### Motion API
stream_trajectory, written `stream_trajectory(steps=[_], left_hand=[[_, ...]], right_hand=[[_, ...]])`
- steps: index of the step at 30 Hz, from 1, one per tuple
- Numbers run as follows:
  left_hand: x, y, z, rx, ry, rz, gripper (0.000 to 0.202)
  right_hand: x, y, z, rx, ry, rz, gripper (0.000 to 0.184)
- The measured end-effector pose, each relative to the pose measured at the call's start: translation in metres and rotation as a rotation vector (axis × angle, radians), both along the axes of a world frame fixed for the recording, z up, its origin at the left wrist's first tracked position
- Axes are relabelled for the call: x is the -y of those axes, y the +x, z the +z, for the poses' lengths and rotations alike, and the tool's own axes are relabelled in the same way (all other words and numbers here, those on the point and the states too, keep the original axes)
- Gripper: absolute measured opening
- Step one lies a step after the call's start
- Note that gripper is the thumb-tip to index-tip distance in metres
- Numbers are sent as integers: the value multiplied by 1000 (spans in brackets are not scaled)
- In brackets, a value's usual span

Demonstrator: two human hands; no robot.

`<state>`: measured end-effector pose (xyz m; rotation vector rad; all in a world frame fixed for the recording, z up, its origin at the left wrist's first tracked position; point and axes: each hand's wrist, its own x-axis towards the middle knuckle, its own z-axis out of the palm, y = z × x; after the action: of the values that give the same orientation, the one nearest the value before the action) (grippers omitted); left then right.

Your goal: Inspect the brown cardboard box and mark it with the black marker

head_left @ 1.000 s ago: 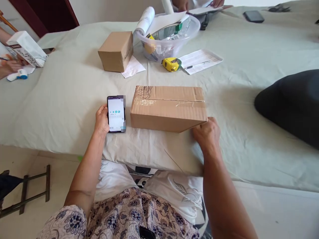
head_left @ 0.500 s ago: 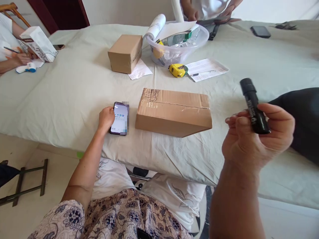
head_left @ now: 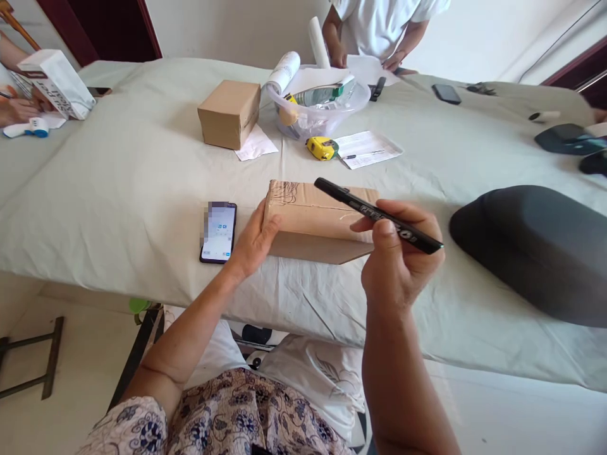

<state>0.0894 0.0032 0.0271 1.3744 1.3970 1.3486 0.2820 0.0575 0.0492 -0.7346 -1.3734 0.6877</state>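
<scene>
A brown cardboard box [head_left: 322, 218] lies on the cloth in front of me, with dark scribbles at the left end of its top. Its left end is in the grip of my left hand [head_left: 256, 243], thumb on the near side and fingers along the end. Over the box's right part my right hand [head_left: 398, 253] is closed around a black marker pen [head_left: 374, 212], held slanting with its cap toward the upper left. The marker and that hand hide some of the box. Left of my left hand lies a phone [head_left: 219, 232] with its screen lit.
Further back stand a smaller cardboard box [head_left: 227, 114] and a clear plastic basin [head_left: 327, 117] of odds and ends. A yellow tape measure [head_left: 322, 148] and a paper sheet [head_left: 372, 148] with a pen lie nearer. A black cap [head_left: 531, 246] is at right. Other people sit left and across.
My left hand has left the phone and moved right onto the cardboard box. My right hand has brought the marker leftward over the box and turned it to lie flatter. The view has shifted rightward.
</scene>
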Motion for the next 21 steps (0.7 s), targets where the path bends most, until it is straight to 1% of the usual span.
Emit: stream_trajectory(steps=[2, 4, 6, 9, 11, 13, 14, 17, 19, 21], left_hand=[[4, 11, -4, 46, 45, 18, 61], [13, 19, -9, 72, 40, 67, 61], [25, 26, -15, 91, 32, 100, 61], [45, 37, -26, 68, 73, 147, 60], [55, 44, -35, 29, 121, 181, 59], [62, 51, -45, 5, 154, 208, 59], [64, 53, -50, -3, 160, 223, 59], [66, 54, -60, -31, 164, 269, 61], [65, 52, -62, -43, 166, 283, 62], [62, 49, -62, -50, 164, 286, 63]], right_hand=[[7, -1, 3, 59, 7, 21, 22], [15, -1, 5, 122, 19, 60, 20], [24, -2, 8, 204, 62, 127, 17], [35, -11, 15, 332, 229, 244, 15], [39, -20, 19, 402, 369, 260, 17], [41, -27, 21, 446, 467, 199, 19], [41, -29, 20, 454, 485, 148, 20], [43, -25, 14, 423, 448, -30, 22], [46, -17, 8, 385, 427, -134, 21], [49, -9, 2, 344, 450, -203, 19]])
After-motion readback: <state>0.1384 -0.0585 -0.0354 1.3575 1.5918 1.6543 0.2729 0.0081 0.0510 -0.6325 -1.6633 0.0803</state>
